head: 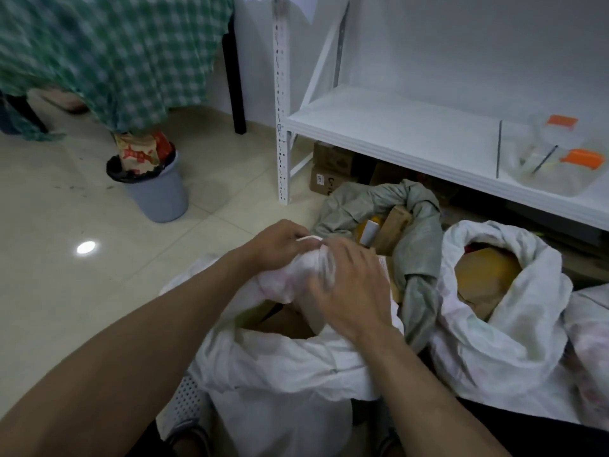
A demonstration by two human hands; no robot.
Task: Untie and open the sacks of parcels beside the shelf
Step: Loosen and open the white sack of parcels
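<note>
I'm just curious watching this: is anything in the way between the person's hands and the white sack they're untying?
Nothing visible. The left hand grips the bunched neck of the white sack at its tie; the right hand lies on that neck.

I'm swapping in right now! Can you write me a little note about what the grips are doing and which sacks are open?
Left grip: holds the bunched neck of the front white sack, at its white tie.
Right grip: rests on the same neck; blurred, so its hold is unclear.
Done: grey sack and right white sack, beside the shelf, are open, with parcels showing.
Left: get the tie off and open the front white sack; check the far-right sack, mostly out of view.
</note>
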